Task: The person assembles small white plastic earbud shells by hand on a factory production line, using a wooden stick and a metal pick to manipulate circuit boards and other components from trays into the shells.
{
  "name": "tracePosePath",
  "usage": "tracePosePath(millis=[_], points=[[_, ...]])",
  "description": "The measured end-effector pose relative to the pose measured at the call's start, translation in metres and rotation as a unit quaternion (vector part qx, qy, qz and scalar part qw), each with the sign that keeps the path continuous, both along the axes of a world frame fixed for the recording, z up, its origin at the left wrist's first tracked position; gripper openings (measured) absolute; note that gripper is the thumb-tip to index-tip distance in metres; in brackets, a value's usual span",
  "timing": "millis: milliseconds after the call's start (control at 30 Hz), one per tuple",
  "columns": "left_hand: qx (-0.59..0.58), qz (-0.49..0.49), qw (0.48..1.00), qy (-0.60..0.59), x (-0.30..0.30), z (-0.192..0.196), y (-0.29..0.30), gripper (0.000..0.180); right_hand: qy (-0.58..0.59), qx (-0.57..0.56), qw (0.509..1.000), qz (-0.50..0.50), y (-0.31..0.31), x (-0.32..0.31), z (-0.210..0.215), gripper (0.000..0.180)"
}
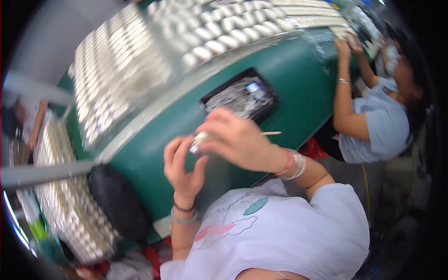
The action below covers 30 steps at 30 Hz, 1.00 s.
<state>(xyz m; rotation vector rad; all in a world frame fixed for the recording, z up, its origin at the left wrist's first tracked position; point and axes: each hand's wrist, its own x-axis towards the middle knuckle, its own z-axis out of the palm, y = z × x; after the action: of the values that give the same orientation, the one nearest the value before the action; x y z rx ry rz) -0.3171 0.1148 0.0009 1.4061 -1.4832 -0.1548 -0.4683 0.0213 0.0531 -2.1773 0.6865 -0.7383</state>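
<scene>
Above the near part of the green table (294, 70), my two hands meet at a small white rounded piece (201, 138). My right hand (240, 142), slightly smeared by motion, pinches it between thumb and fingers. From the left, my left hand (183, 161) closes its curved fingertips on the piece's lower left side, where a shiny whitish bit shows. Fingers cover much of the piece, and its exact kind cannot be made out. Just beyond my right hand lies a black tray (269, 103) filled with small clear plastic pieces. A thin pale stick (271, 133) shows beside my right wrist.
Rows of white rounded pieces (224, 42) cover the table's far side; more rows (112, 70) stand at the left. A dark bag-like object (116, 200) sits near the left edge, below a grey metal bar (46, 175). At right, a co-worker (378, 121) handles something whitish.
</scene>
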Motion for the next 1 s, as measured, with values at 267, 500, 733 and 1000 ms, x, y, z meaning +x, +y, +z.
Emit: tracePosePath(millis=[267,500,733,1000], points=[[0.042,-0.071,0.925,0.372,-0.003,-0.020,0.010,0.029,-0.047,0.145,0.985,0.083,-0.004,0.004,-0.017,0.038],[0.066,-0.161,0.824,0.539,0.005,-0.022,0.004,0.029,-0.114,0.431,0.878,0.177,-0.023,0.001,-0.024,0.036],[0.061,-0.135,0.865,0.480,0.008,-0.031,0.004,0.029,-0.036,0.152,0.983,0.093,-0.011,-0.001,-0.021,0.036],[0.045,-0.111,0.836,0.536,0.006,-0.031,0.005,0.033,-0.050,0.210,0.965,0.151,-0.009,-0.002,-0.012,0.036]])
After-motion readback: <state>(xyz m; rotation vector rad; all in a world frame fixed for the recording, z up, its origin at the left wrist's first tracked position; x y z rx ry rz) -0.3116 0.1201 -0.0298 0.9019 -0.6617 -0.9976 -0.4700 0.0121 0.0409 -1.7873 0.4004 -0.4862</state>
